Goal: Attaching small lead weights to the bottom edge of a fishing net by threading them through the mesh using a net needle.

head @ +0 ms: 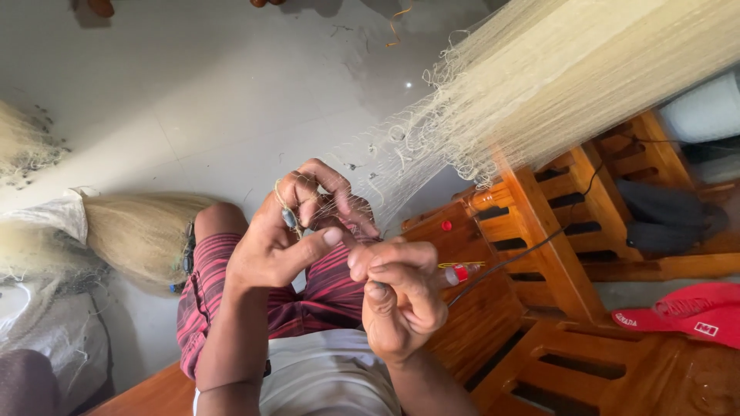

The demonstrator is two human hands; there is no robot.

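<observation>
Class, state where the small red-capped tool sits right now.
In the head view, the red-capped tool pokes out of the right hand, beside the wooden chair.

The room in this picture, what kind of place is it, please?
Probably a room in a home used for fishing-net work. Pale net hangs over a wooden chair, more net is bundled on the tiled floor, and the left hand holds net strands.

A small white rectangular label with dark print sits on the red cap, which lies right of the wooden chair. No packages, signs or screens show.
</observation>
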